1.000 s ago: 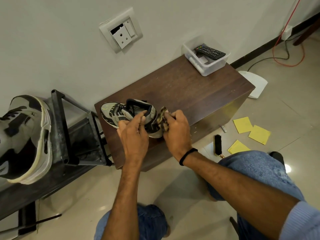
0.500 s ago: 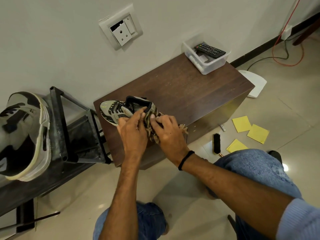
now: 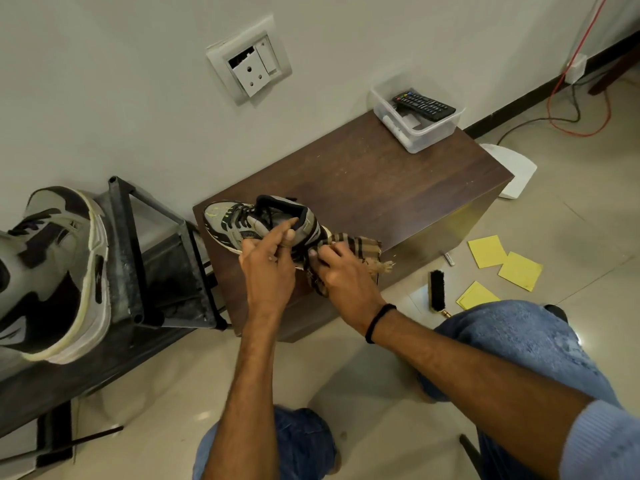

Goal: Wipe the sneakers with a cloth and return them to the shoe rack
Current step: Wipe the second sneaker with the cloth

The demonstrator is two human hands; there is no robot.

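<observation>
One sneaker (image 3: 239, 225), left edge of table (image 3: 381, 188)

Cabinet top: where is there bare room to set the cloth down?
Free: the broad middle of the cabinet top, between the sneaker and the clear box. Crowded: the near left corner, where the left hand grips the sneaker and the right hand holds the cloth.

Brown cabinet (image 3: 363, 188) with sneaker (image 3: 235, 223), plastic tub (image 3: 426, 133)
</observation>
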